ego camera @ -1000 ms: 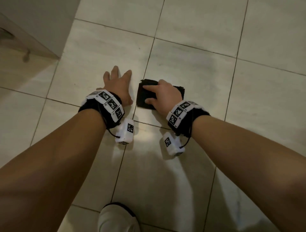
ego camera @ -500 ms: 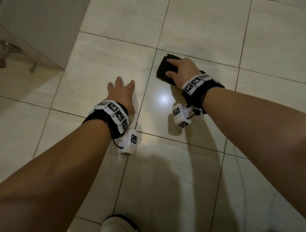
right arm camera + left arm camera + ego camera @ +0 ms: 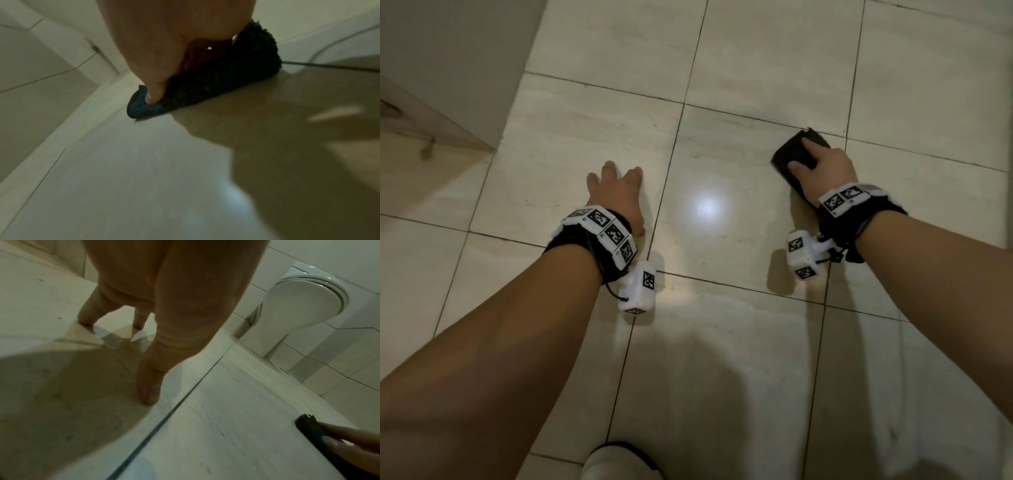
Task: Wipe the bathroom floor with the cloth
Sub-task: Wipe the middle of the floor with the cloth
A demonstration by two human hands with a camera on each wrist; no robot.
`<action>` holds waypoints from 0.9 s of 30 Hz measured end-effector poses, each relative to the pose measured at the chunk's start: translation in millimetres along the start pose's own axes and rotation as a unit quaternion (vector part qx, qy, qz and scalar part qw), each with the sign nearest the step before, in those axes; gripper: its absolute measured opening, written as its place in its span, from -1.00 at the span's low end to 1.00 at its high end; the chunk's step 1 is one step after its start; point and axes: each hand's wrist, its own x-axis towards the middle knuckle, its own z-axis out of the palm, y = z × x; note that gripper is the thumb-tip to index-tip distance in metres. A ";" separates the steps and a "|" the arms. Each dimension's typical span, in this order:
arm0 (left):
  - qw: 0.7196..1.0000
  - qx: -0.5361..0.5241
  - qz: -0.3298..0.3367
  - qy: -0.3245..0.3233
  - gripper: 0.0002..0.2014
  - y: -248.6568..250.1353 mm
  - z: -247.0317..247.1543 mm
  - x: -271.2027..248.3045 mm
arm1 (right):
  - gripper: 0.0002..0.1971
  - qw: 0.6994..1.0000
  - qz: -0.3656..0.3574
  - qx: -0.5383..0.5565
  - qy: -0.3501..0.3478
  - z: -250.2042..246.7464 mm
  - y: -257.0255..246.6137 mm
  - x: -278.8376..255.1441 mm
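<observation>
Dim, warm-greenish light overall. Round glare spot on the glossy beige tiled floor in head view. Soft arm shadows fall toward the camera. Both wrist views motion-blurred, grout lines bowed at the edges; dark fuzzy cloth underexposed.

No word, brand or number can be read anywhere here. The only printed signs are black-and-white square code markers: a row of them on the white band at the left wrist, more on the white band at the right wrist, and on the small white boxes hanging below each wrist. They carry no letters.
</observation>
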 end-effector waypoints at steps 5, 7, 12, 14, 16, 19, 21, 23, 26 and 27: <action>1.000 0.019 0.002 0.007 -0.01 3.4 -2.7 -0.3 | -0.44 0.996 -0.064 -0.040 -0.053 26.2 -16.7 -52.1; 0.999 0.031 0.001 0.011 -0.04 7.0 -4.3 -3.7 | -0.45 0.991 -0.085 -0.061 -0.080 36.6 -23.0 -70.4; 0.998 0.056 -0.011 0.017 -0.20 19.0 -7.6 -19.8 | -0.45 0.978 -0.131 -0.090 -0.138 49.7 -18.7 -104.6; 0.998 0.054 -0.019 0.018 -0.33 21.2 -5.1 -27.5 | -0.45 0.975 -0.142 -0.096 -0.144 51.9 -10.8 -115.9; 0.998 0.045 -0.034 0.018 -0.41 22.1 0.1 -35.0 | -0.45 0.973 -0.147 -0.101 -0.145 49.0 -0.6 -122.3; 0.999 0.036 -0.036 0.019 -0.46 25.3 11.6 -46.0 | -0.46 0.974 -0.148 -0.094 -0.143 37.6 19.3 -123.6; 0.999 0.040 -0.033 0.017 -0.50 29.3 19.0 -53.7 | -0.46 0.977 -0.141 -0.089 -0.135 28.3 34.2 -121.0; 0.999 0.041 -0.033 0.013 -0.47 34.0 25.0 -61.5 | -0.46 0.979 -0.133 -0.090 -0.123 17.9 49.0 -115.7; 0.998 0.039 -0.040 -0.007 -0.34 39.4 31.0 -68.7 | -0.46 0.987 -0.109 -0.077 -0.092 1.6 71.9 -102.7; 0.998 0.039 -0.041 -0.011 -0.33 41.2 32.2 -70.4 | -0.46 0.989 -0.098 -0.070 -0.084 -3.7 79.5 -98.2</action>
